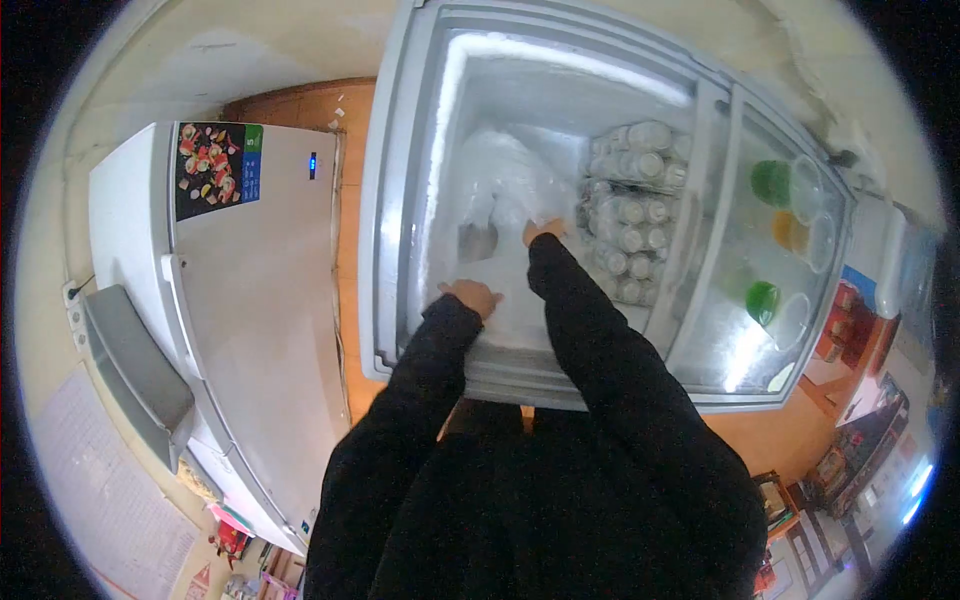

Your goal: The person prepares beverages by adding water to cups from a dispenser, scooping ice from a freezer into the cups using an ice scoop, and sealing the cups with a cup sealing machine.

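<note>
A large, whitish translucent plastic bag (515,180) lies in the left part of an open chest freezer (376,230). A greyish patch shows near its middle; what it is, I cannot make out. My right hand (546,231) reaches deep in, its fingers closed on the bag's right side. Lower and nearer to me, my left hand (472,297) is curled at the bag's near part, thumb out to the left; its fingertips are partly hidden. Right of my right hand, several white, round-topped containers (630,238) stand packed in clear wrap.
Frost lines the freezer's inner rim. A sliding glass lid (740,310) covers the right side, with green and orange round shapes (765,300) on it or under it. A white upright fridge (260,290) stands at the left. Its grey handle-like bin (140,365) juts out nearby.
</note>
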The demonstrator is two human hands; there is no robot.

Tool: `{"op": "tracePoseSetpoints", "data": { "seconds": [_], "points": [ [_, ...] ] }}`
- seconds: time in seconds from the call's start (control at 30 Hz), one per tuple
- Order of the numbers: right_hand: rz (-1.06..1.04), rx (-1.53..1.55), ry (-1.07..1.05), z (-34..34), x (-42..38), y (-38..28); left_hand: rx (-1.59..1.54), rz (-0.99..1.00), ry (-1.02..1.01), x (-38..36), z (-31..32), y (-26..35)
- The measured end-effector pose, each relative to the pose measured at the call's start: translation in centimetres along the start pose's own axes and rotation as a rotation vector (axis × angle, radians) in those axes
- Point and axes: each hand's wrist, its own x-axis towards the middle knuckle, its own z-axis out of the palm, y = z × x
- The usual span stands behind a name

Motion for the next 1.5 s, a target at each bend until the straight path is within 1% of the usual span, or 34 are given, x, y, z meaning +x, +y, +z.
{"op": "tracePoseSetpoints", "data": {
  "seconds": [0.03,0.07,0.1,0.13,0.17,0.2,0.23,0.27,0.33,0.4,0.43,0.5,0.57,0.63,0.67,0.73,0.77,0.8,0.83,0.87,0.93,0.97,1.0,1.03,1.07,1.1,1.2,1.27,1.3,1.33,1.43,1.5],
  "points": [
    [0.103,0.049,0.098,1.0,0.8,0.1,0.026,0.005,0.079,-0.6,0.5,0.1],
    [0.136,0.069,0.163,2.2,2.1,-0.2,0.050,0.011,0.157,-1.2,1.0,0.2],
    [0.023,-0.087,0.119,0.8,1.7,-2.0,0.051,0.009,0.148,-1.7,1.2,0.2],
    [0.024,-0.085,0.115,2.2,3.4,-1.6,-0.021,0.011,0.194,-2.1,1.1,0.3],
    [-0.221,-0.097,0.086,3.6,5.4,-1.3,-0.093,0.012,0.243,-2.5,1.0,0.2],
    [-0.465,-0.103,0.054,5.5,7.7,-0.6,-0.094,0.007,0.245,-2.9,0.8,0.1],
    [-0.462,-0.092,0.028,6.2,9.0,-1.0,-0.114,0.030,0.248,-3.4,0.6,-0.2],
    [-0.346,-0.071,0.041,7.1,10.0,-1.0,-0.129,0.053,0.249,-3.8,0.6,-0.6],
    [-0.099,-0.042,0.106,8.9,10.8,-1.8,-0.125,0.114,0.315,-4.9,1.2,-1.1],
    [0.012,-0.031,0.169,10.2,10.6,-1.5,-0.159,0.255,0.569,-7.0,1.7,-1.5],
    [0.038,-0.016,0.192,10.5,10.3,-0.9,-0.157,0.256,0.560,-8.6,0.7,-1.8],
    [0.036,0.021,0.207,10.7,9.7,0.0,-0.450,0.560,0.634,-12.4,-1.5,-3.3],
    [-0.006,0.064,0.137,11.3,8.5,-0.2,-0.489,0.596,0.908,-14.9,-1.1,-6.2],
    [-0.050,0.107,-0.003,11.8,7.3,-1.1,-0.616,0.331,1.232,-14.8,1.0,-8.3],
    [-0.075,0.128,-0.093,11.9,6.9,-1.5,-0.614,0.334,1.236,-14.4,1.3,-9.3],
    [-0.107,0.189,-0.229,11.3,6.3,-2.4,-0.576,0.086,1.306,-13.4,0.6,-10.7],
    [-0.101,0.237,-0.210,10.6,6.2,-2.5,-0.575,0.092,1.310,-12.9,1.0,-11.1],
    [-0.086,0.301,-0.144,9.5,6.1,-2.7,-0.637,0.124,1.273,-12.2,1.6,-11.6],
    [-0.073,0.388,-0.009,8.0,6.1,-3.1,-0.694,0.160,1.239,-11.5,1.9,-12.1],
    [-0.077,0.488,0.133,5.9,6.2,-3.9,-0.687,0.166,1.245,-10.9,2.1,-12.4],
    [-0.145,0.671,0.374,0.3,6.3,-6.1,-0.876,0.276,1.204,-10.2,3.0,-12.0],
    [-0.207,0.721,0.475,-2.8,6.4,-7.6,-0.830,0.263,1.199,-10.1,3.0,-12.2],
    [-0.327,0.666,0.588,-5.2,6.5,-8.8,-0.837,0.265,1.194,-9.8,3.1,-12.3],
    [-0.455,0.548,0.704,-6.4,6.8,-9.8,-0.852,0.295,1.207,-9.5,3.3,-12.4],
    [-0.753,0.144,1.021,-6.8,7.4,-10.2,-0.866,0.319,1.218,-9.4,3.5,-12.5],
    [-0.751,0.146,1.018,-7.2,7.6,-10.7,-0.881,0.327,1.211,-9.4,3.4,-12.3],
    [-0.681,0.486,0.830,-8.3,6.5,-11.1,-0.838,0.274,1.160,-9.8,3.5,-12.5],
    [-0.642,0.700,0.725,-9.3,6.9,-10.9,-0.854,0.296,1.178,-9.3,3.7,-12.5],
    [-0.642,0.702,0.720,-6.2,8.7,-9.2,-0.874,0.299,1.191,-9.3,3.9,-12.5],
    [-0.563,0.665,0.676,-4.8,9.3,-7.9,-0.871,0.297,1.196,-9.2,3.8,-12.4],
    [-0.263,0.581,0.421,-2.2,9.8,-7.2,-0.796,0.269,1.180,-9.8,3.6,-12.5],
    [-0.205,0.568,0.358,-1.7,9.4,-7.7,-0.763,0.289,1.168,-9.5,3.9,-12.9]
  ]
}}
